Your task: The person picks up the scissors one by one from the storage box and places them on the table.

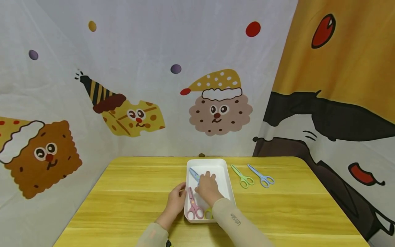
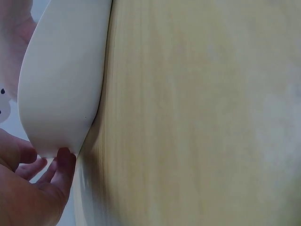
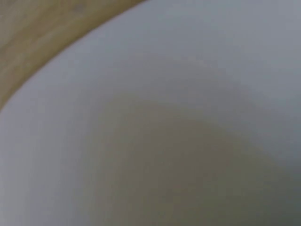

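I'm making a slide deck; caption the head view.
Right grip inside a tray of scissors, left grip at its side; two pairs lie outside.

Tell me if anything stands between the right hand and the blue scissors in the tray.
Nothing visible: the right hand is already over the blue scissors, covering part of them. The pink scissors lie nearer the person, not between.

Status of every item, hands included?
White tray: upright, open-topped.
Pink scissors: closed, in tray.
Blue scissors in tray: partly hidden.
Yellow-green scissors: in tray, only handle showing.
Green scissors: closed, outside tray.
Blue scissors outside tray: closed.
Left hand: holding tray's left side.
Right hand: in tray, grip unclear.
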Demonstrator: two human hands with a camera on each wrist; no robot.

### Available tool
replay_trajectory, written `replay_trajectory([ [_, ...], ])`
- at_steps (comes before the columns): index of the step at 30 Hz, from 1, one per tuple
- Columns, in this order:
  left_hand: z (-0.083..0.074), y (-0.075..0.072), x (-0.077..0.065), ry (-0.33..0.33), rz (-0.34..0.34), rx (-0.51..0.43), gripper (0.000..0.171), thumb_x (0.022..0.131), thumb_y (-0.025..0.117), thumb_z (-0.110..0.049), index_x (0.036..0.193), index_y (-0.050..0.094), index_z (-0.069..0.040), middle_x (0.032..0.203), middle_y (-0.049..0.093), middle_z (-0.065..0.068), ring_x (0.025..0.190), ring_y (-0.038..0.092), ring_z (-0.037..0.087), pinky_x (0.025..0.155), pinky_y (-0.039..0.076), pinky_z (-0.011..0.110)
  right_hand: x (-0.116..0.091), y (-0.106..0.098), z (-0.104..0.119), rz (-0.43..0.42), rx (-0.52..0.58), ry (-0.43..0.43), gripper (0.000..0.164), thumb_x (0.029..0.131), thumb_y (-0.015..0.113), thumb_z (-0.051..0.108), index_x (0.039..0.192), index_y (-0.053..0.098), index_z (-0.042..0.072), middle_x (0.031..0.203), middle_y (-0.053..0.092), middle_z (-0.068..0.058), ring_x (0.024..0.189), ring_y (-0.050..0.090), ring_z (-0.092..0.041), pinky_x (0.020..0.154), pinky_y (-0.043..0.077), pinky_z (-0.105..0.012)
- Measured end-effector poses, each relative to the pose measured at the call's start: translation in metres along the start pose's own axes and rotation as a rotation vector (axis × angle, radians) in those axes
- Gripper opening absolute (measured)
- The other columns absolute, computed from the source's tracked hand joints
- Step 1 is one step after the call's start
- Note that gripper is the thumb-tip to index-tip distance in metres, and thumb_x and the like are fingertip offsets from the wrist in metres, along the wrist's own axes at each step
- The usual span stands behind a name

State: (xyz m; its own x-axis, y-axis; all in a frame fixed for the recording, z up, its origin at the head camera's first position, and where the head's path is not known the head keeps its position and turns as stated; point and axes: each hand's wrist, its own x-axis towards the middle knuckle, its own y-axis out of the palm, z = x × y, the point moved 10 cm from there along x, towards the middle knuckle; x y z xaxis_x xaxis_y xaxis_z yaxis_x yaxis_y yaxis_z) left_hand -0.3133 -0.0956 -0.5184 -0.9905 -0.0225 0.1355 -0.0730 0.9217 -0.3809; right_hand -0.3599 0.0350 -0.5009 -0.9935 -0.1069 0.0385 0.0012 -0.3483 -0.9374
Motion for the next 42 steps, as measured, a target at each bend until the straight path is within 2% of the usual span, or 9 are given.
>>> replay_trajectory([
  [8,0.001,0.001,-0.001,-0.017,0.015,-0.024,0.036,0.092,0.051,0.003,0.127,0.051,0.011,0.121,0.057,0.03,0.104,0.062,0.04,0.081,0.058,0.038,-0.004,-0.011,0.006,-0.004,-0.008,-0.02,0.048,0.073,0.08,0.03,0.101,0.062,-0.004,0.099,0.051,-0.017,0.088,0.045,-0.03,0.067,0.052,-0.039],
  [18,0.004,0.002,0.001,-0.038,0.013,-0.01,0.036,0.094,0.05,0.0,0.129,0.051,0.009,0.123,0.057,0.027,0.106,0.061,0.037,0.083,0.058,0.036,0.0,-0.026,-0.005,-0.001,0.042,0.016,0.046,0.072,0.08,0.028,0.101,0.062,-0.002,0.101,0.05,-0.016,0.09,0.045,-0.03,0.072,0.052,-0.042],
  [27,0.002,0.001,0.0,-0.042,-0.001,0.007,0.036,0.093,0.051,0.0,0.128,0.052,0.009,0.122,0.058,0.027,0.105,0.062,0.037,0.083,0.058,0.038,0.001,-0.038,-0.011,0.008,0.065,0.004,0.046,0.074,0.078,0.029,0.104,0.062,-0.001,0.111,0.052,-0.019,0.095,0.047,-0.032,0.076,0.052,-0.044],
  [42,0.004,0.001,0.0,-0.052,-0.004,0.02,0.036,0.093,0.051,0.0,0.129,0.051,0.008,0.124,0.057,0.026,0.107,0.061,0.036,0.087,0.056,0.037,0.001,-0.056,-0.022,-0.006,0.023,-0.04,0.046,0.074,0.075,0.028,0.107,0.062,0.0,0.113,0.053,-0.019,0.099,0.047,-0.035,0.082,0.051,-0.046],
])
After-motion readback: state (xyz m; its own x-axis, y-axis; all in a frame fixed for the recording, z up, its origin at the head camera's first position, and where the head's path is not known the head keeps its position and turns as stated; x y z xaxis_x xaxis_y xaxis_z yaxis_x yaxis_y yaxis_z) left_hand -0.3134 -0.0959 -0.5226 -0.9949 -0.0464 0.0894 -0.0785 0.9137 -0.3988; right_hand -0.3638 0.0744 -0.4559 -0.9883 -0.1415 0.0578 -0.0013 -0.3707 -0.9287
